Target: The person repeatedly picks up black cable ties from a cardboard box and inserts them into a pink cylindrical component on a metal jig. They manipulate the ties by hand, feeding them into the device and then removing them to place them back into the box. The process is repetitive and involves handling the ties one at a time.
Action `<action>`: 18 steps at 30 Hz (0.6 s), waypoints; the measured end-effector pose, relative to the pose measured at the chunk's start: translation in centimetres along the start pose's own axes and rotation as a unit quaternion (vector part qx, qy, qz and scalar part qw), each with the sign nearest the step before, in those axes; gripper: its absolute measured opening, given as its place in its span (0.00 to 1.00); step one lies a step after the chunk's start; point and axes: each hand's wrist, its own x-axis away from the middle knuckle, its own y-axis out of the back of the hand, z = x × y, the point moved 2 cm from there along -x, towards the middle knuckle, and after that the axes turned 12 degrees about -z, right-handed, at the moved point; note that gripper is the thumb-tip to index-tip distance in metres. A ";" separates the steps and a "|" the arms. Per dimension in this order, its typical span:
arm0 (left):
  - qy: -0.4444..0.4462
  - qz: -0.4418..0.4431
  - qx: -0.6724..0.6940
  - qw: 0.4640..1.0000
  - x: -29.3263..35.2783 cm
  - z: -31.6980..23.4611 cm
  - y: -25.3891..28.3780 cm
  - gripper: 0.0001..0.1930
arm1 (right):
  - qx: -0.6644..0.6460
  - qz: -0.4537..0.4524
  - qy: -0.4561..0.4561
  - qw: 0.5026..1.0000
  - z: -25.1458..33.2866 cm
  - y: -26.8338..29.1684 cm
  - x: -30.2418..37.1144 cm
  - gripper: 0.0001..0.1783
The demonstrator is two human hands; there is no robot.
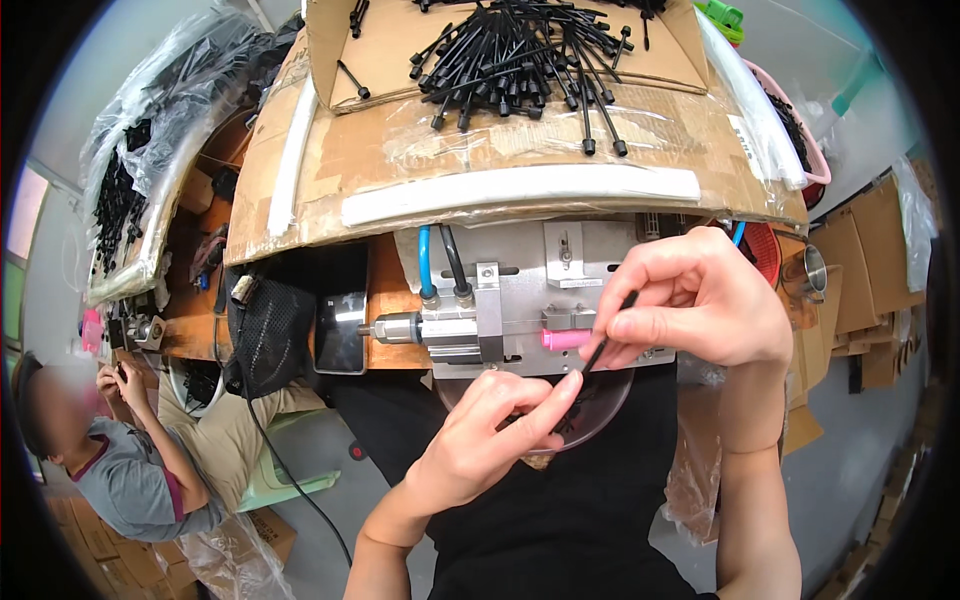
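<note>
- I see a big cardboard sheet [400,170] wrapped in clear film spanning the far side, with an open cardboard tray [400,50] on it.
- In that tray lies a loose heap of black plastic pins [520,55], far from both hands.
- Under the sheet's near edge sits a metal fixture [520,300] with a blue hose and a black hose running into its top, and a pink nozzle [565,339] poking out to the right.
- My right hand [700,300] hovers just right of the nozzle, thumb and forefinger pinching the upper end of one thin black pin [598,350].
- My left hand [480,440] is nearer and lower, fingers curled, forefinger and thumb pinching the pin's lower end.
- The pin slants between the two hands, just near of the pink nozzle; whether it touches it, I can't tell.
- Far left, another person [130,470] sits low, hands together.
</note>
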 end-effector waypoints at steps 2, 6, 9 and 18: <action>0.024 0.020 0.065 0.997 0.1 -0.4 0.1 0.35 | 0.040 0.049 -0.022 0.998 0.2 0.0 0.0 0.07; 0.053 0.018 -0.015 0.998 1.3 -1.0 -0.8 0.33 | 0.077 -0.003 -0.007 0.997 -1.7 -0.2 -0.2 0.12; 0.088 0.007 -0.129 0.988 2.9 -0.7 -3.1 0.36 | 0.107 -0.187 0.083 0.973 -3.2 -0.4 0.6 0.15; 0.071 0.078 -0.346 0.932 3.2 0.9 -8.5 0.32 | 0.013 -0.384 0.157 0.910 -3.2 -0.4 5.7 0.08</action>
